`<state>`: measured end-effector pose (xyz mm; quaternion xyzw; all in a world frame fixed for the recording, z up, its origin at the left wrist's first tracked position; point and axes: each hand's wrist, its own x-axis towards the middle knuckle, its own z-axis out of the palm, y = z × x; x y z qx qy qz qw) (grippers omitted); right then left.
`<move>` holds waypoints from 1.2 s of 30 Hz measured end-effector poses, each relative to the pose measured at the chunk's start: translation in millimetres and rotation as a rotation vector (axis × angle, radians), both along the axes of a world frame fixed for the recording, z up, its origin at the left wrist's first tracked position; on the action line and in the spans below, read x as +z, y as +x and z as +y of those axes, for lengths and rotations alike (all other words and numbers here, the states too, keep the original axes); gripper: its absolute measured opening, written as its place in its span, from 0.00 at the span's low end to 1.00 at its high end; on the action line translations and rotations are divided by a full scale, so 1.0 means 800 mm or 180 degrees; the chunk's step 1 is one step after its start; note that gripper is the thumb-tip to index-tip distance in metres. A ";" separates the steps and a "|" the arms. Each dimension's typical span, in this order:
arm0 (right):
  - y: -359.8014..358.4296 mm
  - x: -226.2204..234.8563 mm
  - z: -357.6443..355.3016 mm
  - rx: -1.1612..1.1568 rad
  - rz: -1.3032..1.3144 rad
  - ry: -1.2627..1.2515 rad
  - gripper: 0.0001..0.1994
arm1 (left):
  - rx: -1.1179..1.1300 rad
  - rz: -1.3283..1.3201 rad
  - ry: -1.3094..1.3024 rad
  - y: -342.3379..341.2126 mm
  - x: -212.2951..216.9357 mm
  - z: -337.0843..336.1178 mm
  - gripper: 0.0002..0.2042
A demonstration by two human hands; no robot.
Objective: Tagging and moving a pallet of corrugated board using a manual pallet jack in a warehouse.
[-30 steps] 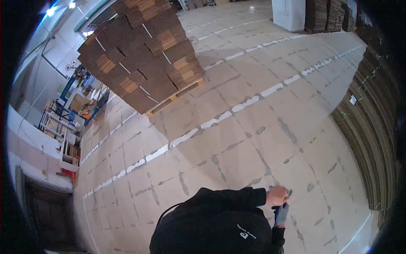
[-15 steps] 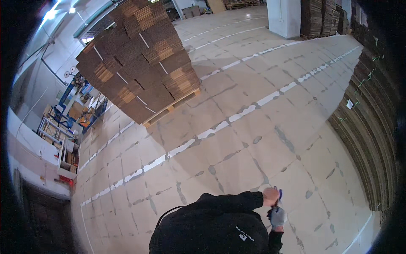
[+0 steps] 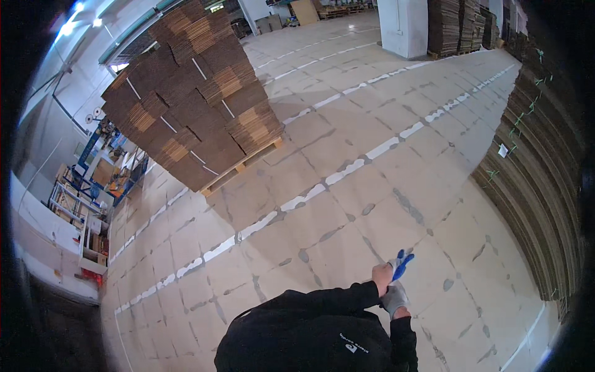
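Note:
My left hand (image 3: 387, 273) reaches across from the black sleeve, with a white-and-blue work glove (image 3: 401, 265) over its front part. The skin at the back of that hand and at its wrist still shows. Its blue-gloved fingers stick out, slightly apart. Just below, my right hand (image 3: 394, 299) wears a greyish-white glove and is closed at the heel of the left hand, apparently on the glove's cuff. The right fingertips are mostly hidden behind the left hand.
A tall pallet load of brown flat cardboard (image 3: 198, 105) stands ahead on the left. Along the right runs a long stack of cardboard sheets (image 3: 527, 167). A white pillar (image 3: 401, 28) rises at the back, and machinery (image 3: 102, 167) stands far left. White lines (image 3: 310, 195) cross the patched floor.
The blue glove fingers now extend beyond my left hand, where mostly bare skin showed before. My right hand has moved slightly up and left, against the left hand.

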<state>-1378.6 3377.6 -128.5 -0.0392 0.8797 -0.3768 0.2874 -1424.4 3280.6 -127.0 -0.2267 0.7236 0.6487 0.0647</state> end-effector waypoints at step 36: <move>0.001 0.141 0.008 -0.0124 0.1328 0.0438 0.15 | -0.2385 -0.0127 0.2448 -0.141 0.002 0.062 0.31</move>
